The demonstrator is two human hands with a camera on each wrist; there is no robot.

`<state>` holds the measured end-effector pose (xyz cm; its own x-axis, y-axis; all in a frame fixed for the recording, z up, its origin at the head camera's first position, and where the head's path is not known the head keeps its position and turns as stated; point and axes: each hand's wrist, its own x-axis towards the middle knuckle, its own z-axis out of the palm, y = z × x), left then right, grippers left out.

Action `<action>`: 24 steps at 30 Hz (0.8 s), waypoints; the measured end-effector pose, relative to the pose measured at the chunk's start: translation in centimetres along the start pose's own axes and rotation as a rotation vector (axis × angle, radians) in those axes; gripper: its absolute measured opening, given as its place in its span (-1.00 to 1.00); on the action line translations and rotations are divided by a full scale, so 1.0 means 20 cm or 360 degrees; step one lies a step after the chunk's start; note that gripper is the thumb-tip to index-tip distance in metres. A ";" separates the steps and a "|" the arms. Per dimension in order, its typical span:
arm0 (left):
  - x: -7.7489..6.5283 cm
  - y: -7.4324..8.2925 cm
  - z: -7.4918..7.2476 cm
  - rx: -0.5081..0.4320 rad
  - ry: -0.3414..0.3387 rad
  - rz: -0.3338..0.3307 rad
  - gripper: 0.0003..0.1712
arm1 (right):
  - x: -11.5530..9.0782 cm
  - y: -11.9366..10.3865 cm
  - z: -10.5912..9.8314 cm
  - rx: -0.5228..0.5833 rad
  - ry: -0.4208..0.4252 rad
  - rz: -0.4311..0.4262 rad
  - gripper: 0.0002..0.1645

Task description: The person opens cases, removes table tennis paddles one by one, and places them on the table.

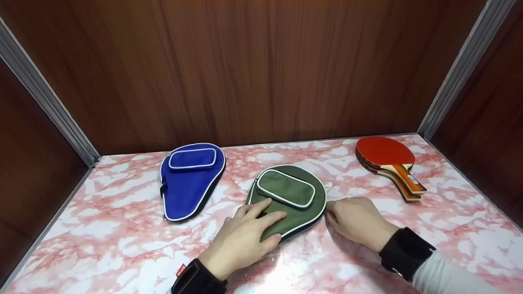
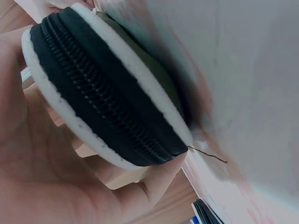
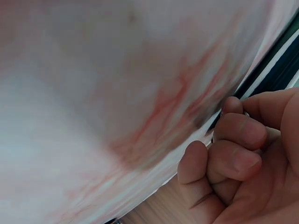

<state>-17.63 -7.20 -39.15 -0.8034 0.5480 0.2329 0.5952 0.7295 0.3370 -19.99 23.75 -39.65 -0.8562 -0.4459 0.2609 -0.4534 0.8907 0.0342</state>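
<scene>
A green table tennis paddle case [image 1: 304, 218] with white piping and a small front pocket lies flat on the table. Across its narrow end my left hand [image 1: 245, 234] holds it, with fingers spread over the front and the thumb at the near edge. The left wrist view shows the case's black zipper [image 2: 93, 88] running round that end. At the case's right edge my right hand [image 1: 357, 218] pinches with thumb and curled fingers. A tiny glint, seemingly the zipper pull [image 3: 246, 113], shows between those fingers; most of it is hidden.
A blue paddle case [image 1: 186, 190] lies to the left. Red table tennis paddles [image 1: 386, 151] are stacked at the back right, handles toward the front right. Brown wood-grain panels [image 1: 261, 73] enclose the marbled pink-and-white table [image 1: 102, 241] at the back and sides.
</scene>
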 end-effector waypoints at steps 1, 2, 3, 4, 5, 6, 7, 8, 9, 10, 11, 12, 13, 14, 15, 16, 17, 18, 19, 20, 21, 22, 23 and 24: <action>0.00 0.00 0.00 0.0000 0.0005 0.0001 -0.43 | -0.01 -0.01 0.00 -0.0010 0.0020 -0.0012 -0.68; 0.00 0.00 0.00 0.0002 0.0009 0.0004 -0.43 | -0.01 -0.02 0.00 -0.0022 0.0039 -0.0024 -0.68; 0.00 0.00 0.00 0.0001 0.0012 0.0006 -0.43 | -0.02 -0.03 0.01 -0.0033 0.0055 -0.0035 -0.68; 0.00 0.00 0.01 0.0000 0.0013 0.0008 -0.43 | -0.03 -0.04 0.01 -0.0040 0.0065 -0.0046 -0.69; 0.00 0.00 0.01 0.0000 0.0015 0.0009 -0.43 | -0.03 -0.05 0.01 -0.0047 0.0076 -0.0057 -0.70; 0.00 0.00 0.01 -0.0003 0.0016 0.0007 -0.43 | -0.04 -0.06 0.01 -0.0052 0.0086 -0.0069 -0.70; 0.00 0.00 0.01 -0.0004 0.0016 0.0005 -0.43 | -0.04 -0.06 0.01 -0.0056 0.0099 -0.0083 -0.70; 0.00 0.00 0.01 -0.0006 0.0014 0.0002 -0.43 | -0.05 -0.07 0.01 -0.0057 0.0109 -0.0095 -0.70; 0.00 0.00 0.01 -0.0008 0.0013 -0.0002 -0.43 | -0.05 -0.08 0.01 -0.0057 0.0119 -0.0106 -0.69; 0.00 0.00 0.01 -0.0007 0.0013 -0.0004 -0.43 | -0.05 -0.09 0.01 -0.0056 0.0128 -0.0117 -0.68; 0.00 0.00 0.01 -0.0006 0.0015 -0.0006 -0.43 | -0.05 -0.10 0.01 -0.0056 0.0143 -0.0127 -0.67; 0.00 0.00 0.01 -0.0004 0.0017 -0.0007 -0.43 | -0.05 -0.11 0.02 -0.0052 0.0152 -0.0135 -0.66; 0.00 -0.01 0.01 -0.0002 0.0019 -0.0006 -0.43 | -0.06 -0.11 0.02 -0.0052 0.0160 -0.0143 -0.65; 0.00 0.00 0.01 -0.0002 0.0023 -0.0004 -0.43 | -0.06 -0.12 0.02 -0.0053 0.0168 -0.0149 -0.64; 0.00 0.00 0.01 0.0001 0.0029 0.0000 -0.43 | -0.06 -0.13 0.02 -0.0049 0.0171 -0.0155 -0.63; -0.01 0.00 0.01 0.0002 0.0036 0.0004 -0.43 | -0.06 -0.14 0.02 -0.0045 0.0173 -0.0161 -0.62; -0.01 0.00 0.01 0.0002 0.0040 0.0007 -0.43 | -0.06 -0.15 0.02 -0.0046 0.0175 -0.0169 -0.61; -0.01 0.00 0.00 0.0004 0.0048 0.0011 -0.43 | -0.06 -0.15 0.02 -0.0045 0.0173 -0.0175 -0.60; -0.01 0.00 0.00 0.0005 0.0053 0.0013 -0.43 | -0.07 -0.16 0.02 -0.0046 0.0170 -0.0180 -0.60; -0.01 0.00 0.00 0.0007 0.0055 0.0014 -0.43 | -0.07 -0.16 0.02 -0.0044 0.0167 -0.0180 -0.59; -0.01 0.01 0.00 0.0008 0.0053 0.0013 -0.43 | -0.07 -0.17 0.02 -0.0042 0.0160 -0.0176 -0.60; -0.01 0.01 0.00 0.0004 0.0046 0.0012 -0.43 | -0.07 -0.17 0.01 -0.0041 0.0153 -0.0169 -0.59; -0.01 0.01 -0.01 -0.0005 0.0033 0.0009 -0.43 | -0.07 -0.17 0.01 -0.0039 0.0149 -0.0161 -0.59; -0.01 0.01 -0.01 -0.0022 0.0013 0.0007 -0.43 | -0.06 -0.17 0.01 -0.0033 0.0145 -0.0150 -0.58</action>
<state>-17.30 -7.31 -38.97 -0.8010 0.5476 0.2419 0.5984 0.7215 0.3483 -17.37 21.25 -40.28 -0.7836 -0.5187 0.3419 -0.5248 0.8472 0.0824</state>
